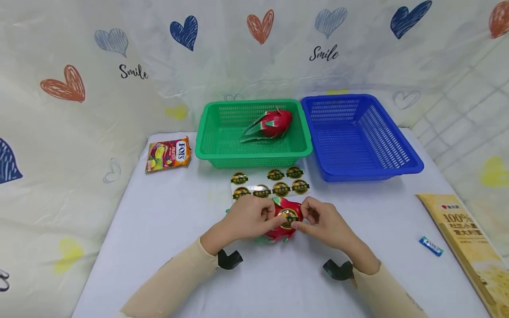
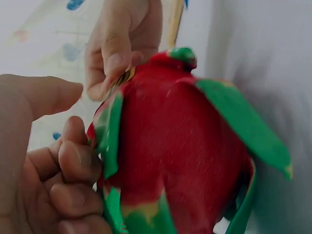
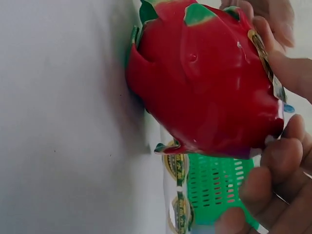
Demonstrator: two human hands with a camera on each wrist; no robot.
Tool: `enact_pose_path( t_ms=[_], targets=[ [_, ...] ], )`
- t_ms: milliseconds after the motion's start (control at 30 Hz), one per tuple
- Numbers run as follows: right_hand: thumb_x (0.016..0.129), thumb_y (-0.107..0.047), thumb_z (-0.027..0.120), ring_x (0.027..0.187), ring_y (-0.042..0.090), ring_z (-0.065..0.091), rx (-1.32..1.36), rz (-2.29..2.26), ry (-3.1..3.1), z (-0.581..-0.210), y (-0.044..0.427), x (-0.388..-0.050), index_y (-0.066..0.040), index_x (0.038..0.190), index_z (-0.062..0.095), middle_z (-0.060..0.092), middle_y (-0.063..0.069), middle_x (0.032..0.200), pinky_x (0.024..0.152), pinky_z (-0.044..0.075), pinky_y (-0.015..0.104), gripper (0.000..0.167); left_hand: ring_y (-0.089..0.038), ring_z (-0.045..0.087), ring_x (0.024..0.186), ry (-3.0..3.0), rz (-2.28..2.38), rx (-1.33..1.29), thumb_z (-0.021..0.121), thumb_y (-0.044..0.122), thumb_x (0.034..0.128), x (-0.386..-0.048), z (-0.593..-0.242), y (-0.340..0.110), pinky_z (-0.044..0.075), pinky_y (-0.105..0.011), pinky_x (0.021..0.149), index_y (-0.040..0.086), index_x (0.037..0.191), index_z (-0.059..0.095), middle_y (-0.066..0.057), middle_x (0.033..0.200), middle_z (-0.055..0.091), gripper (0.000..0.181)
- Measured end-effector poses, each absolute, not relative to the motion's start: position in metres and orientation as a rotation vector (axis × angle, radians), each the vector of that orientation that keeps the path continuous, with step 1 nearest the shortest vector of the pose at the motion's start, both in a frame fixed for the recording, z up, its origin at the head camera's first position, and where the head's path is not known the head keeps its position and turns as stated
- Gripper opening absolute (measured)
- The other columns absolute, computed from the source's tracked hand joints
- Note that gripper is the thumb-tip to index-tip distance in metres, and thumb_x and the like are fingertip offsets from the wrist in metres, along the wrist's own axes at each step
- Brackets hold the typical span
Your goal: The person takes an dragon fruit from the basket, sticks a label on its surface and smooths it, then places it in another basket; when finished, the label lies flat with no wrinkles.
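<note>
A red dragon fruit (image 1: 293,205) with green-tipped scales lies on the white table between both hands. On its upper side is a round black-and-gold sticker (image 1: 289,216). My left hand (image 1: 248,217) has its curled fingers against one side of the fruit; its thumb points over the fruit towards the sticker. With its thumb at the sticker's edge, my right hand (image 1: 327,223) holds the fruit's other end with bent fingertips. A sheet of matching stickers (image 1: 271,191) lies just beyond, with a gap in its upper row.
Behind the sheet stands a green basket (image 1: 254,155) holding another dragon fruit (image 1: 277,123). Beside it is a blue basket (image 1: 358,172). A candy bag (image 1: 169,154) lies at the left, a small blue wrapped candy (image 1: 431,246) and a yellow pasta package (image 1: 463,238) at the right.
</note>
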State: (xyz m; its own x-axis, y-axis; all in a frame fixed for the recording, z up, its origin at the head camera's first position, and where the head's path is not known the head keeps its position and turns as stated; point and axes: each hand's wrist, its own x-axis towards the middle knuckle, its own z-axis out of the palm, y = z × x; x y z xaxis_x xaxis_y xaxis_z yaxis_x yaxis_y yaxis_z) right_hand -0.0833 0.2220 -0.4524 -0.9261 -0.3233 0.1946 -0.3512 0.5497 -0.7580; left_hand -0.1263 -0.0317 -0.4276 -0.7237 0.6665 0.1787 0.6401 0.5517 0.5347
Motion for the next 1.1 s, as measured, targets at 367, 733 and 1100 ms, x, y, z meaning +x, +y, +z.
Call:
enact_pose_path(
  t_ms=[367,733,1100],
  targets=[
    [0.074,-0.044,0.094,0.126,0.027,0.058,0.601,0.902,-2.729,-0.438,0.211,-0.092,-0.017,0.143,0.059,0.059,0.005,0.138,0.102,0.051,0.056,0.082,-0.011,0.064,0.074,2.572,1.148,0.843,0.063,0.031,0.1038,-0.2,-0.397,-0.025,0.052,-0.029,0.069,0.015,0.099,0.074,-0.001,0.087,0.074,0.02],
    [0.059,-0.057,0.098,0.114,0.028,0.066,0.594,0.523,-2.716,-0.435,0.188,-0.092,-0.007,0.136,0.065,0.067,0.01,0.124,0.094,0.057,0.047,0.098,-0.021,0.07,0.103,2.64,1.161,0.652,0.056,0.032,0.1072,-0.281,-0.359,0.017,0.056,-0.039,0.087,0.011,0.127,0.073,-0.005,0.121,0.075,0.033],
    [0.056,-0.054,0.101,0.108,0.02,0.066,0.68,0.618,-2.72,-0.436,0.174,-0.084,-0.01,0.132,0.068,0.067,0.004,0.118,0.094,0.06,0.037,0.094,-0.019,0.058,0.058,2.54,0.872,0.475,0.06,0.044,0.1045,-0.334,-0.368,0.088,0.049,-0.031,0.064,0.018,0.057,0.041,0.005,0.049,0.041,0.058]
  ],
)
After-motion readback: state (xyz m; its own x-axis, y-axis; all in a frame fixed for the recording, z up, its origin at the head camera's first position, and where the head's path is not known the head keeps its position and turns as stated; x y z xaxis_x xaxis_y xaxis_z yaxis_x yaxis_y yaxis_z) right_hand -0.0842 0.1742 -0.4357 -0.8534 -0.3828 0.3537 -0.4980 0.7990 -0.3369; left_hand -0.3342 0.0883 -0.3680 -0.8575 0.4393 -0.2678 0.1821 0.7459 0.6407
